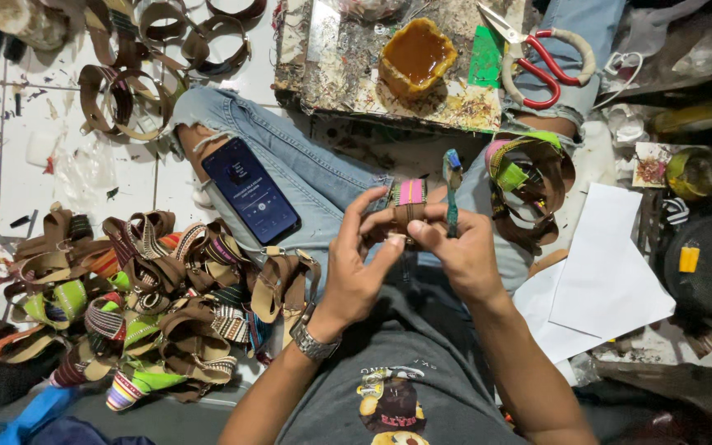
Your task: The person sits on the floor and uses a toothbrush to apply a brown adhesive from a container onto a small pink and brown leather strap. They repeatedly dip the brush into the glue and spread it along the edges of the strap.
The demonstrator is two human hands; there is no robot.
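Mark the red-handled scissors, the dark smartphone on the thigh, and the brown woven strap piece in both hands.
red-handled scissors [547,67], head view, on the red handle loop.
dark smartphone [250,189], head view, middle of the screen.
brown woven strap piece [409,194], head view, on its pink woven band.

The strap piece [405,206] pinched between the left hand [354,272] and right hand [461,255] is brown with a woven band of pink, green and dark stripes. The brush [452,191] in the right hand has a green handle and a bluish tip. The phone [250,189] on the faded blue jeans [315,169] is dark navy. The bowl [416,54] holds amber-brown glue, on a board [331,66] speckled in many colours. The scissors [541,59] have red handles. The pile of straps [150,305] mixes brown with lime green, orange and striped weave. The paper [607,272] is white, and the shirt [405,363] is grey, its print seemingly yellow and red.
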